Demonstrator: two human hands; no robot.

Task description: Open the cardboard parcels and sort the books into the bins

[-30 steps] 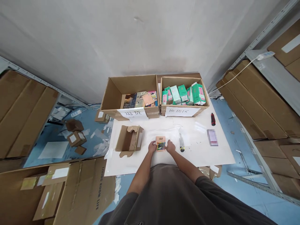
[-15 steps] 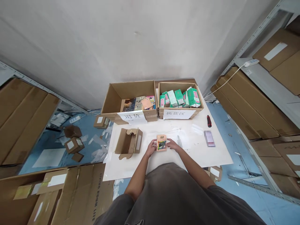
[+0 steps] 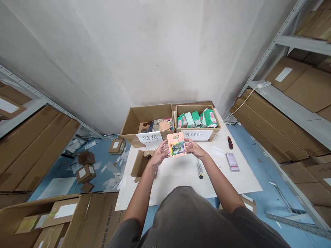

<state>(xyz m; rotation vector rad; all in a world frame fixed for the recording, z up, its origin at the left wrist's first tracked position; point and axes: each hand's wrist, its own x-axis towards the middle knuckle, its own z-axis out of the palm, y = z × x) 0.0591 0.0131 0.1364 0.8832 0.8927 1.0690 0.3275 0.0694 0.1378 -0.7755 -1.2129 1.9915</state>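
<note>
Between my two hands, raised above the table, is a small flat pink package (image 3: 177,146) with a dark, colour-edged picture on its front. My left hand (image 3: 160,154) grips its left edge, and my right hand (image 3: 193,148) grips the right edge. Below and left of my left hand stands an open small cardboard box (image 3: 140,164), partly covered by my forearm. Near my right forearm a utility knife (image 3: 200,171) lies on the white table (image 3: 178,181).
Behind my hands stand a labelled carton (image 3: 130,138) of books and packets and another labelled carton (image 3: 216,133) of green boxes. On the right lie a red-and-black tool (image 3: 230,142) and a blurred purplish item (image 3: 232,162). Shelves with cartons (image 3: 269,127) flank the table.
Both hands have lifted the pink package off the table and brought it up and forward, its front facing me. The camera view has tilted up. The utility knife now shows more fully.
</note>
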